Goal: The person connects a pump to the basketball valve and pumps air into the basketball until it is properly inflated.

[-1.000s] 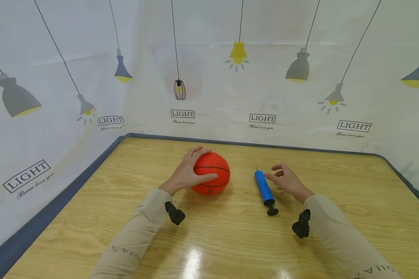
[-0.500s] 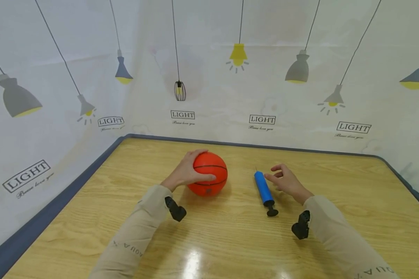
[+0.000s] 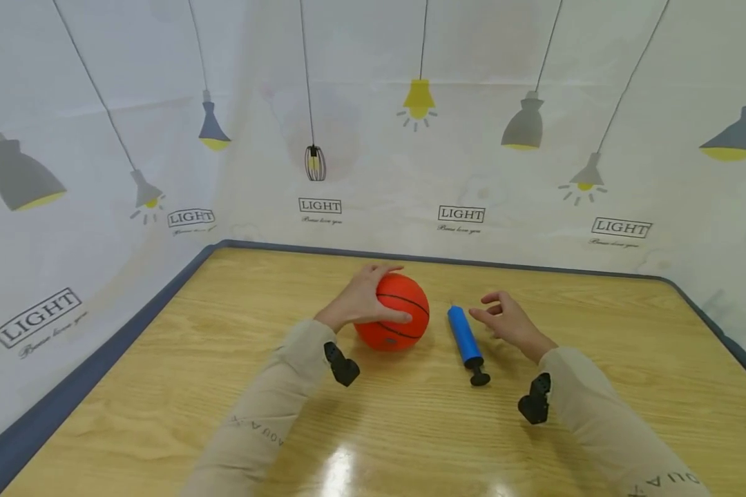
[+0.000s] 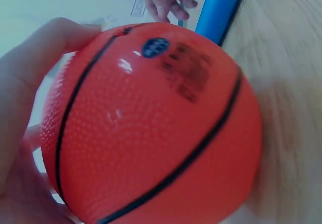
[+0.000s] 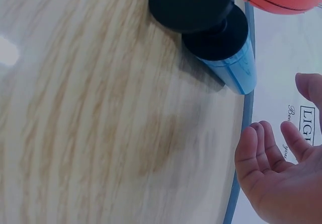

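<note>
My left hand (image 3: 362, 298) holds a red toy basketball (image 3: 414, 295) from its left side, thumb across the near face and fingers over the top. In the left wrist view the ball's black seams, a blue oval mark (image 4: 155, 47) and a dark printed patch show. A blue hand pump (image 3: 463, 334) with a black handle (image 3: 480, 379) lies to the right of the ball, a thin needle at its far end. Just right of the pump, my right hand (image 3: 511, 323) hovers with loosely bent fingers and holds nothing. In the right wrist view the pump's handle end is nearest.
The wooden table (image 3: 224, 386) has a dark blue border (image 3: 360, 253) along its back and sides. Behind it stand pale walls (image 3: 385, 172) printed with hanging lamps and the word LIGHT. A black camera sits on each wrist.
The ball first shifts slightly left and turns under my left hand, then moves right with it, closer to the pump. My right hand stays beside the pump.
</note>
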A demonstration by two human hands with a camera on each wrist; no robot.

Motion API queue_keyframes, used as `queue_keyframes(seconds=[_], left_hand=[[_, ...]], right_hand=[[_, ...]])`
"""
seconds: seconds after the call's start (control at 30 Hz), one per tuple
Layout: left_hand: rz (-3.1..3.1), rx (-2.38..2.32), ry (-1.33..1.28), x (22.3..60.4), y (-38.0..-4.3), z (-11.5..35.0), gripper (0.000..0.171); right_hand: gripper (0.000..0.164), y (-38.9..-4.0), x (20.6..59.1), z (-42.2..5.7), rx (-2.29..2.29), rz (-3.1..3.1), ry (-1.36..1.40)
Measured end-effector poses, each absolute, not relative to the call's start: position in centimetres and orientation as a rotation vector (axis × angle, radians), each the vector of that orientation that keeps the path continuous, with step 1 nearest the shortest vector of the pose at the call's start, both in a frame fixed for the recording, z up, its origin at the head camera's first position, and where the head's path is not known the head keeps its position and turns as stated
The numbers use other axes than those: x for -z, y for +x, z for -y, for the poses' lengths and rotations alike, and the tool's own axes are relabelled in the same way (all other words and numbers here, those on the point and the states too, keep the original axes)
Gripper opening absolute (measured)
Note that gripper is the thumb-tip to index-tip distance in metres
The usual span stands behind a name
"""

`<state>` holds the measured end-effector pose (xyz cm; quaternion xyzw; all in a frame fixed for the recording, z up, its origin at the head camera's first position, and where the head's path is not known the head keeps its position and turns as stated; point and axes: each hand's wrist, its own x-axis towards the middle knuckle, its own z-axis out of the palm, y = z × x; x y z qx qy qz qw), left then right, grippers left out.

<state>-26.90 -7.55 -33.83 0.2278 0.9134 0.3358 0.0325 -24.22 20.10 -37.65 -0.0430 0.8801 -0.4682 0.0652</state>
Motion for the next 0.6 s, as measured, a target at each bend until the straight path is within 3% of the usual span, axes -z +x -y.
queue_keyframes(seconds=[0.6], left_hand=[[-2.857,-1.097,0.615,34.3,-26.8,9.4,0.072]], right_hand=[[0.062,-24.5,38.1,-20.6,1.388,-2.649,-0.088]])
